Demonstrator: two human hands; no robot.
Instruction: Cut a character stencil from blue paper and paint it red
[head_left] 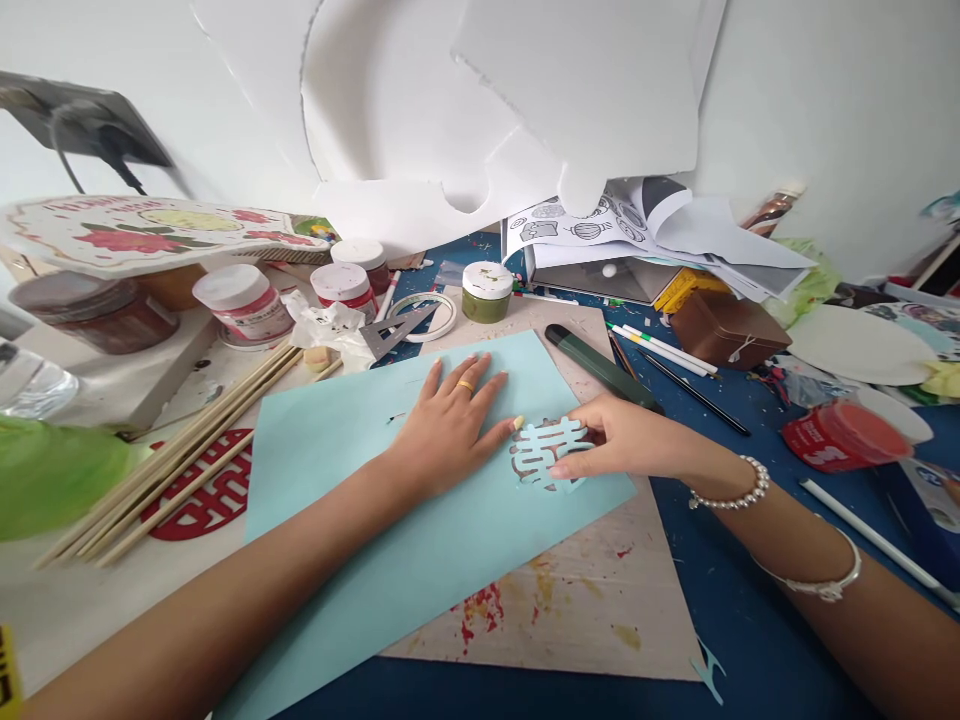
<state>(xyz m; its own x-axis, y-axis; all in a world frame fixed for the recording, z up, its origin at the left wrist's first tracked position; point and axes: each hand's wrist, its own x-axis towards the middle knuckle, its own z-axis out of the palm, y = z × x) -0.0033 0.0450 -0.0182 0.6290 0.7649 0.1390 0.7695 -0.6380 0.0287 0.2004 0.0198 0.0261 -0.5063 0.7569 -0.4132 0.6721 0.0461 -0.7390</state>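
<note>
A large light blue sheet (337, 590) lies at an angle over a paint-stained board (570, 620). My left hand (450, 420) rests flat on the sheet with its fingers spread, a ring on one finger. At the sheet's right part, my right hand (600, 440) pinches a light blue cut-out character (547, 440) between thumb and fingers. Beneath the cut-out, openings of matching shape show in the sheet. The tip of my left thumb is close to the cut-out's left edge.
A dark green cutter (600, 368) lies behind my right hand, near pens (667, 350). Wooden sticks (187, 450) cross a red cut-out (214, 490) on the left. Several paint jars, including a green one (486, 292), stand behind the sheet. A red tub (840, 435) is at right.
</note>
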